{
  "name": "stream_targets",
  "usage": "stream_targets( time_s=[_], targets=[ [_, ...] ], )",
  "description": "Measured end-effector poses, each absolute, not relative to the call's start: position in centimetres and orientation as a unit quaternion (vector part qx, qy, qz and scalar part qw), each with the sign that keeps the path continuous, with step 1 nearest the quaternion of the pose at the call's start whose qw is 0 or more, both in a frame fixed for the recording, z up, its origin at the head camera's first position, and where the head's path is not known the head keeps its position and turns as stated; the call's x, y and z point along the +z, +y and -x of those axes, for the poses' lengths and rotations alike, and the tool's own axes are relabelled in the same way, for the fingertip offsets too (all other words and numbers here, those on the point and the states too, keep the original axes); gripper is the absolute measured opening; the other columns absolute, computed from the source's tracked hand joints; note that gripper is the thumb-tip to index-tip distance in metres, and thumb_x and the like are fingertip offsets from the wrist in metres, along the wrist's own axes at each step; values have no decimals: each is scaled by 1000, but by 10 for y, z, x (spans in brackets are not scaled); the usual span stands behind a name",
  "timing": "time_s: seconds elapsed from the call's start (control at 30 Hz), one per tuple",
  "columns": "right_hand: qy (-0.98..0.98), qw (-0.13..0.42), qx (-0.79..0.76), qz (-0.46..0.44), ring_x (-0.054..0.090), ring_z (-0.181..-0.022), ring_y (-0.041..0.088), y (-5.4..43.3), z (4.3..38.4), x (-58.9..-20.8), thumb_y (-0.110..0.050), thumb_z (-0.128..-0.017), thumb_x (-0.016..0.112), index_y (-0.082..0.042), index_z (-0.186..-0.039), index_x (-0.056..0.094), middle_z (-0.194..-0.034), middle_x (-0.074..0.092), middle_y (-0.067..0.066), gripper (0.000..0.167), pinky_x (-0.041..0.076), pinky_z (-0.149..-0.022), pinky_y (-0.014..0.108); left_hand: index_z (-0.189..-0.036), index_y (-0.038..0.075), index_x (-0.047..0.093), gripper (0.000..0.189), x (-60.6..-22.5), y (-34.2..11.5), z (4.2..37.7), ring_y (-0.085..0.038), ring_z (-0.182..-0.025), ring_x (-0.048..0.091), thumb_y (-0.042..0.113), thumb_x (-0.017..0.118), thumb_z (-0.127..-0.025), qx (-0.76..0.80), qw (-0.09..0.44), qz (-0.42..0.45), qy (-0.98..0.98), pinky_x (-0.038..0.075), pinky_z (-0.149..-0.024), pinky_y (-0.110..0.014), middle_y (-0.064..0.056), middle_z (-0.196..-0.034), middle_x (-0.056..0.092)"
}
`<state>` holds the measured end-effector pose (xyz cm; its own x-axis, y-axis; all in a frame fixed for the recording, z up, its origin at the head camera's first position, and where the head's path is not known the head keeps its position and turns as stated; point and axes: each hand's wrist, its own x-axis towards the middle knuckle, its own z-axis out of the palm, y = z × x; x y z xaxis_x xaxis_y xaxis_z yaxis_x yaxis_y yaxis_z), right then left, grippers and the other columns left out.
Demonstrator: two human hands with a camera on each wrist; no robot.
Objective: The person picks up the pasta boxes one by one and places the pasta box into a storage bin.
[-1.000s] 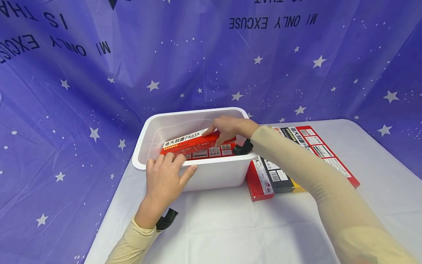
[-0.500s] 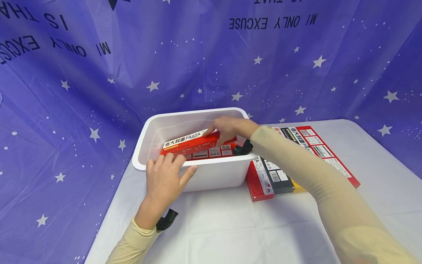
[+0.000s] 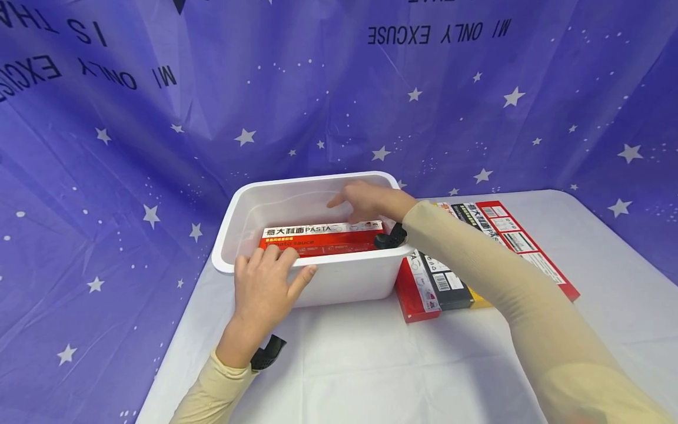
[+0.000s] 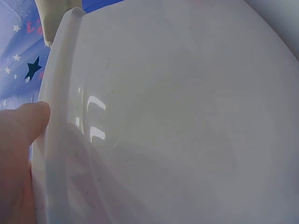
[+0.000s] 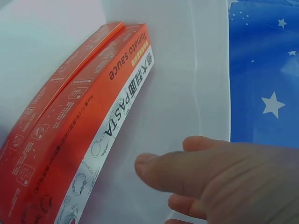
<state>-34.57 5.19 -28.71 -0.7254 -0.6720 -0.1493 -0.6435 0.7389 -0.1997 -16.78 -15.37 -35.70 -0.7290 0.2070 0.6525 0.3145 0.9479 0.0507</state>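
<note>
Head view: left hand point(image 3: 263, 288) grips white bin point(image 3: 349, 280); right hand point(image 3: 364, 200) inside, fingers wide, near red pasta boxes point(image 3: 323, 237).

Purple star-print backdrop point(image 3: 318, 106), black lettering point(image 3: 399, 36), white-covered table point(image 3: 371, 371)

- The left sleeve point(image 3: 212, 391) is showing plain pale beige, fitting snugly.
- The right sleeve point(image 3: 508, 294) is matching that beige, fine creases crossing it.
- A black left wristpiece point(image 3: 268, 353) is showing an angular outline.
- A black right wristpiece point(image 3: 391, 238) is showing a rounded edge.
</note>
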Motion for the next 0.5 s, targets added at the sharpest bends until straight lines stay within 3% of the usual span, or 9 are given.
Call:
stream_targets(
  time_s=[0.23, 0.5],
  targets=[
    [923, 102, -80, 363, 59, -132, 30, 52, 347, -287, -8, -89, 75, -15, -142, 61, -143, 63, 7, 55, 45, -113, 41, -90, 10, 62, 42, -356, -154, 167, -35, -75, 57, 51, 69, -89, -76, 336, 140, -928, 36, -70, -45, -14, -84, 63],
    [930, 59, -57, 358, 60, -123, 30, 59, 339, -265, -20, -91, 72, -20, -144, 59, -137, 64, 14, 55, 49, -105, 46, -91, 10, 63, 42, -356, -155, 167, -35, -75, 57, 52, 69, -89, -73, 333, 139, -930, 36, -70, -45, -14, -84, 63]
  ],
)
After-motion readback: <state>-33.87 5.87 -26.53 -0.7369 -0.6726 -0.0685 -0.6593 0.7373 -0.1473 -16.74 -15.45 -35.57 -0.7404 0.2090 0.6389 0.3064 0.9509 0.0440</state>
